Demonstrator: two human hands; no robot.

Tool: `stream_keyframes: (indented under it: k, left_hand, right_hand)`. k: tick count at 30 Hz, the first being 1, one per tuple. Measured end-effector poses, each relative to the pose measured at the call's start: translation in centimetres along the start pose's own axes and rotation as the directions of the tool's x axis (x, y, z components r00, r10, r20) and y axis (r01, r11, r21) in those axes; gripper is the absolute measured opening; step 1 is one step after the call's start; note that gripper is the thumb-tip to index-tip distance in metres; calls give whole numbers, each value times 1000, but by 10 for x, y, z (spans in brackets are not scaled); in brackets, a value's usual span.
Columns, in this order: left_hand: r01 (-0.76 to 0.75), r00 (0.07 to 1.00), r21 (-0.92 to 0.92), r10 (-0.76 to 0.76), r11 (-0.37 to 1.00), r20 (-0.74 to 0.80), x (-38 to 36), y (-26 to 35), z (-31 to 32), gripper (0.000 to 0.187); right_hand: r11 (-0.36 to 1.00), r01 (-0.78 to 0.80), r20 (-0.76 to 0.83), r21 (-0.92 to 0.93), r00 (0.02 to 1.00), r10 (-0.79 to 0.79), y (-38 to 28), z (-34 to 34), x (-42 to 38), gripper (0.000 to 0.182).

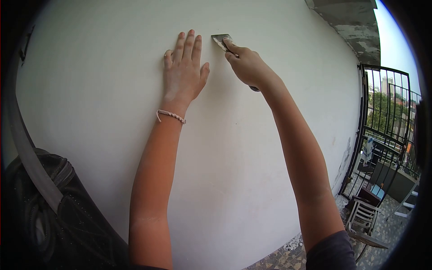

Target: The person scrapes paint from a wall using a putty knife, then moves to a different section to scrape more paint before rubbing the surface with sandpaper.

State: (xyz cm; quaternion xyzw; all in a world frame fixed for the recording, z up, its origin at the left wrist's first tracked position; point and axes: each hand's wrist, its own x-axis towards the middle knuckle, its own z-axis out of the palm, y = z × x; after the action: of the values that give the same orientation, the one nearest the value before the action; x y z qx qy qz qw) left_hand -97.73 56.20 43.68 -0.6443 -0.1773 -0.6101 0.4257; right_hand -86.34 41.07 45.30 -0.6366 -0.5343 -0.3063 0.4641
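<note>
My right hand point(247, 65) is wrapped round the handle of a putty knife point(220, 40), its blade stained with pale filler. The blade lies at the surface of a white wall point(234, 166); whether its edge touches cannot be made out. Left of the knife, my left hand point(183, 74) rests on the wall with most fingers stretched upward, the little finger bent. A whitish dust covers its back. Around the left wrist is a braided bracelet point(172, 115).
A black bag point(49, 211) with a strap hangs at the lower left. On the right stand a black metal gate point(384, 101), a wooden chair point(362, 216) and part of a ladder point(407, 204) on a mosaic-patterned floor point(281, 258). A patchy concrete overhang point(353, 27) juts out above.
</note>
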Motion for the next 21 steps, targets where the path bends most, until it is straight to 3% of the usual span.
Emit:
stream_keyframes:
  k: [3,6,9,12,13,16,19,21]
  left_hand:
    - [-14,1000,38,15,999,-13,7,2,12,67]
    - [-18,999,36,19,999,-33,13,8,15,68]
    - [4,998,33,-2,999,-70,30,14,38,68]
    - [43,996,47,-39,998,-85,46,23,45,66]
    - [7,998,66,-3,998,-65,50,27,37,65]
    - [-171,985,56,170,984,13,51,52,47,63]
    - [-405,905,-77,411,911,106,27,93,46,63]
    - [-540,813,-151,559,828,160,0,126,47,64]
  right_hand:
    - [997,-55,16,63,998,54,-6,1,12,52]
    - [999,-19,-65,43,998,22,-12,8,24,53]
    - [985,-60,-63,160,995,71,5,8,40,58]
    - [948,-99,-217,301,962,169,29,-8,31,66]
    - [932,-110,-277,344,937,213,34,-22,22,63]
    - [945,-287,-148,155,939,309,76,-58,1,44]
    - [921,-388,-90,-24,919,385,124,-90,-25,29]
    - [891,-447,-73,-80,894,442,154,-110,-46,28]
